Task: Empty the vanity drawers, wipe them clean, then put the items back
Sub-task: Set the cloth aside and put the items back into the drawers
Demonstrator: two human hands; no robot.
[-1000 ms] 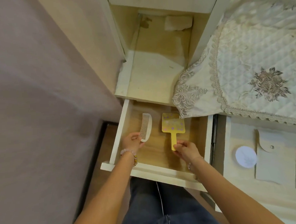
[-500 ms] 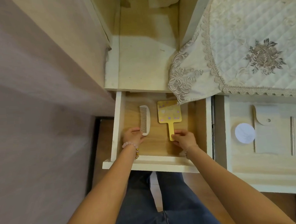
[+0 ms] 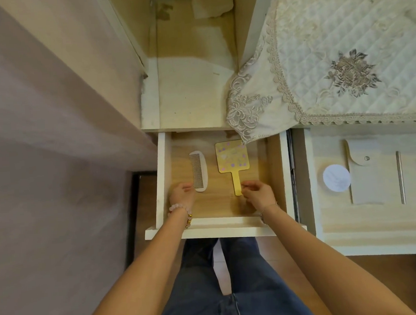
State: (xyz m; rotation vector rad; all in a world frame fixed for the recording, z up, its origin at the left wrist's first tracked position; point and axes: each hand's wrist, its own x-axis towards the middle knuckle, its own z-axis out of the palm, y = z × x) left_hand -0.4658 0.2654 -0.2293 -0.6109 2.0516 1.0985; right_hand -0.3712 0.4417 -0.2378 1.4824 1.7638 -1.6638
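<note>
An open wooden drawer (image 3: 224, 227) with white sides sits in front of me. Inside it lie a white comb (image 3: 199, 170) on the left and a yellow hand mirror (image 3: 231, 157) with pastel dots on the right, both flat on the drawer bottom. My left hand (image 3: 181, 195), with a bead bracelet at the wrist, has its fingertips pinched at the comb's near end. My right hand (image 3: 259, 195) pinches the near tip of the mirror's handle.
A second open drawer (image 3: 377, 234) to the right holds a round white pad (image 3: 336, 178), a beige snap pouch (image 3: 366, 172) and thin metal tools (image 3: 401, 177). A lace-edged quilted cloth (image 3: 329, 52) overhangs the drawer's back right corner. A folded white cloth (image 3: 212, 5) lies deep in the cubby. The wall is close on the left.
The view has tilted down and squared up on the drawer. Both hands stay at the near ends of the comb and the mirror handle; the items lie in about the same places.
</note>
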